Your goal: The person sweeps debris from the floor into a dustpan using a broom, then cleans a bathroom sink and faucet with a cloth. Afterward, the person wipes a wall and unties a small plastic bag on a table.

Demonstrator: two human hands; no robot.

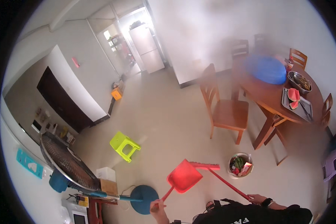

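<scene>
In my left hand (157, 207) is the handle of a red dustpan (184, 176), its pan low over the tiled floor. My right hand (257, 199) grips the stick of a red broom (227, 183). The broom's head lies just beyond the pan's right edge, close to it or touching; I cannot tell which. To the right of the broom head stands a waste basket (251, 170) holding rubbish, among it green scraps and a red-and-white packet.
A lime-green stool (125, 145) stands on the floor ahead left. The standing fan (65, 160) has a round blue base (140, 199) near my left hand. At right are a wooden chair (231, 112) and a dining table (263, 95) bearing watermelon pieces (293, 95) and a blue cover (267, 70).
</scene>
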